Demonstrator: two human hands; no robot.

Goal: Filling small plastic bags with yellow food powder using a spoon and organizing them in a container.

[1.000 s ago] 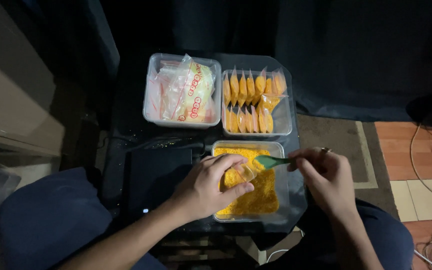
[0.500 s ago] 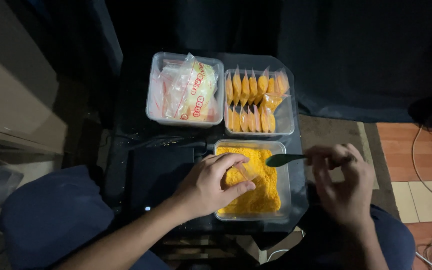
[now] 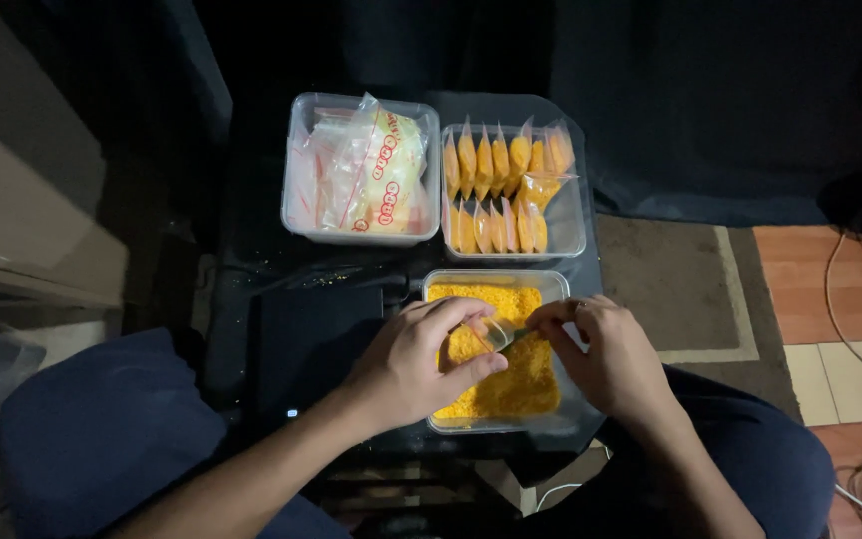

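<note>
Left hand [image 3: 421, 364] curls around a small clear pouch [image 3: 496, 332], thumb and fingers pinching it from the side just over the tub of yellow crumbs [image 3: 496, 399]. The right hand [image 3: 611, 354] is closed in a pinch too, its fingertips meeting the pouch's far edge; something thin and dark shows between them, possibly a small scoop, but it is too hidden to name.

The pouch looks like thin plastic film: very light, limp, a little slippery, likely to fold or buckle if squeezed. It probably handles best held by the edges near its mouth, with the sides left slack. Its long axis seems to run roughly left to right between the two hands, mouth toward the right hand, though the fingers cover most of it.

Behind the tub on the dark counter [image 3: 251, 260] sit a tray of filled yellow pouches [image 3: 506, 190], standing upright in rows, and beside it a tray of empty bags [image 3: 356, 170].
</note>
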